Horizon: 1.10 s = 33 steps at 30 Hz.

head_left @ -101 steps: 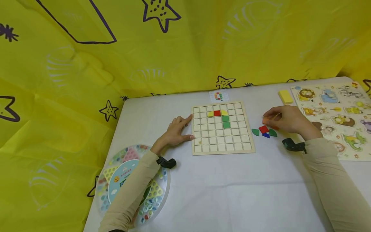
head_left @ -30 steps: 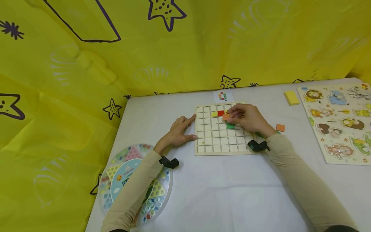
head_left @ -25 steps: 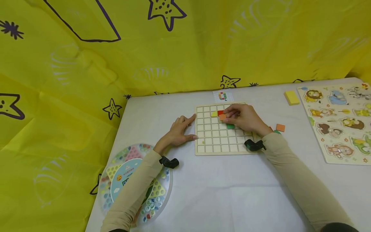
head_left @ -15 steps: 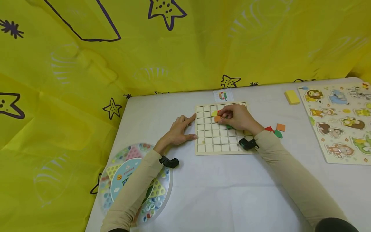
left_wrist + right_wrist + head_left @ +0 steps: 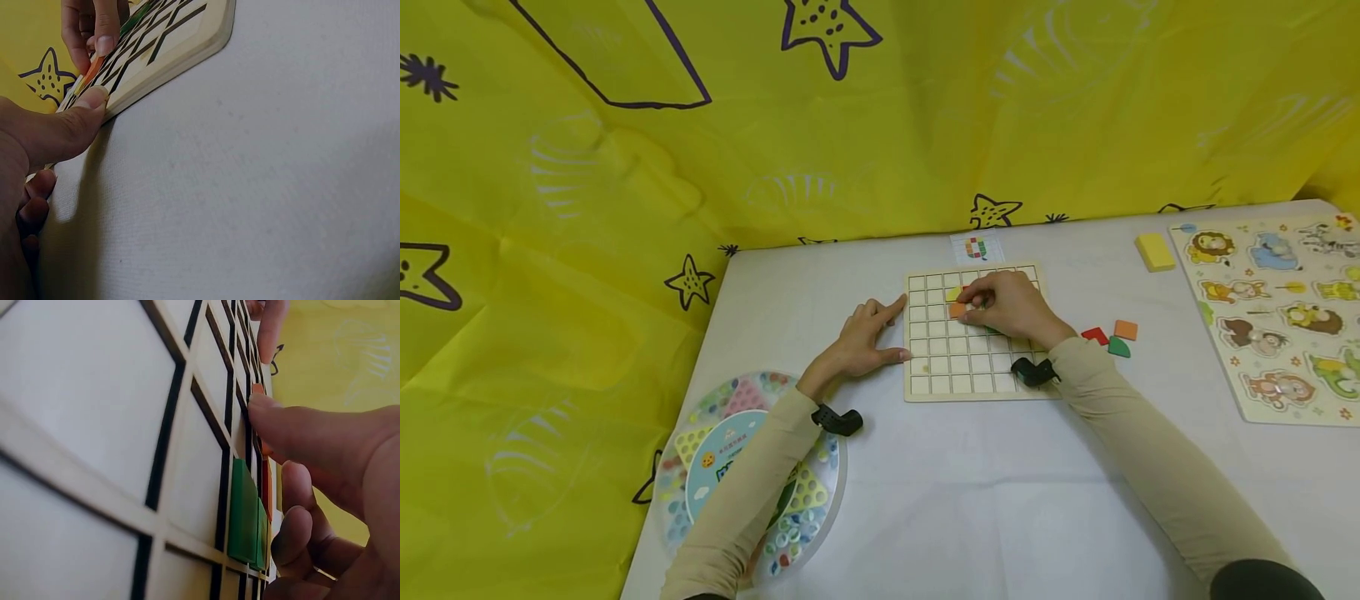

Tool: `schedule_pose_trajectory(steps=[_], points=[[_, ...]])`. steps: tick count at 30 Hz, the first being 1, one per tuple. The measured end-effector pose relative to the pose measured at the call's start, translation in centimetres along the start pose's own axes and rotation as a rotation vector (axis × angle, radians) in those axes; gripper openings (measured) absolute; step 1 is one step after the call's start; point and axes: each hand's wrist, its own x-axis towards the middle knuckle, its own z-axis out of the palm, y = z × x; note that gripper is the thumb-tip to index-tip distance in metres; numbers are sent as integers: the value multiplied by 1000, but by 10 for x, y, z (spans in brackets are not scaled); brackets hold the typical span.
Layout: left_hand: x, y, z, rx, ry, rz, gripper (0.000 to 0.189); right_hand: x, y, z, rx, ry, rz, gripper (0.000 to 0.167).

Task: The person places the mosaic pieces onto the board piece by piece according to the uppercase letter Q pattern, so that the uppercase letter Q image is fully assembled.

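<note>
Orange square tile (image 5: 957, 311): pinched by the right hand (image 5: 1009, 307), at its fingertips, just on the near side of the yellow tile (image 5: 953, 294), likely so it can be lined up with a box. (Whether it sits flat cannot be told.)
Left hand (image 5: 857, 343): nothing is gripped; thumb and pointing finger are spread against the side of the grid board (image 5: 951, 384), probably so the board is kept from sliding.
Picture card (image 5: 977, 247): laid past the right hand, behind the board, maybe so it can be seen easily.
Loose tiles: a red tile (image 5: 1094, 335), a green quarter-round tile (image 5: 1119, 347) and a second orange tile (image 5: 1126, 330) are kept beside the right sleeve, perhaps for easy reach.
What has changed: first, the pinched tile was held by the loose ones; then it was held above the green tiles (image 5: 244, 509); now it has been brought nearer the left hand, which has been kept in place.
</note>
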Motion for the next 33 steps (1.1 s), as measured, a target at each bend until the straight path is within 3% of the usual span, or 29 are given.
schedule_pose_trajectory(steps=[19,33], points=[[0,2,-1,22,-4,-9,94,4,-5,5,-45,24,-3,13],[0,2,0,12,0,-8,95,3,-6,6,-82,19,14,19]])
